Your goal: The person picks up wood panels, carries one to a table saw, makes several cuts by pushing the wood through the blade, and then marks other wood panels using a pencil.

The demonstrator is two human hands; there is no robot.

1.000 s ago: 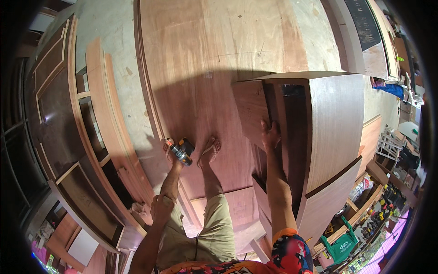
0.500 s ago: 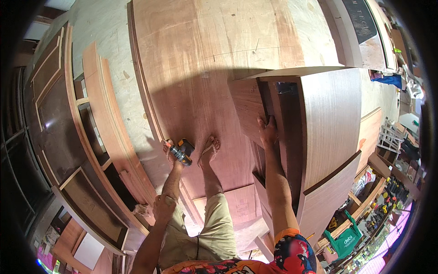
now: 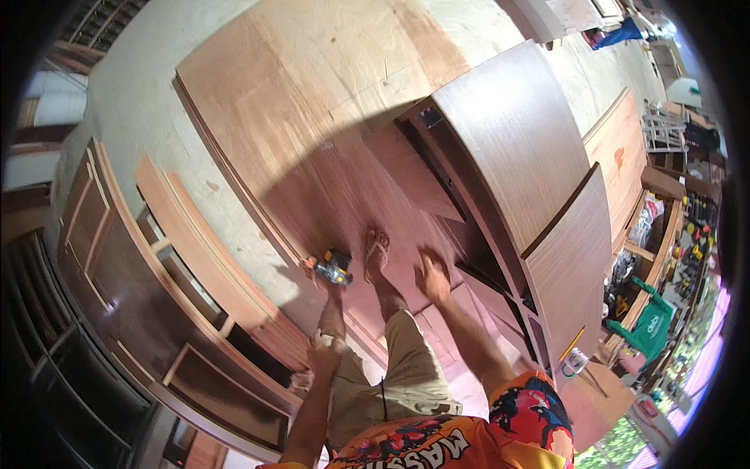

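My left hand (image 3: 323, 356) rests on my left knee and holds no tool. A cordless drill (image 3: 334, 267) with a black battery lies beside my left foot, partly over it. My right hand (image 3: 433, 280) hangs above the reddish plywood sheet (image 3: 312, 180), fingers spread, with nothing in it. To its right stands a brown wood-veneer cabinet (image 3: 516, 125), its dark frame side facing me. A loose-looking panel (image 3: 414, 176) slants inside the opening. The hand is apart from both.
Long boards (image 3: 211, 250) and a dark framed panel (image 3: 117, 258) lie at the left. Another veneer panel (image 3: 574, 258) adjoins the cabinet, with a pencil (image 3: 573, 342) near its lower end. Tools and a green bag (image 3: 647, 320) crowd the right. My sandalled foot (image 3: 376, 248) stands on the plywood.
My right hand has let go of the cabinet's inner panel edge and come back toward me. The view has turned, so the cabinet and plywood appear tilted. My left hand stays at the knee.
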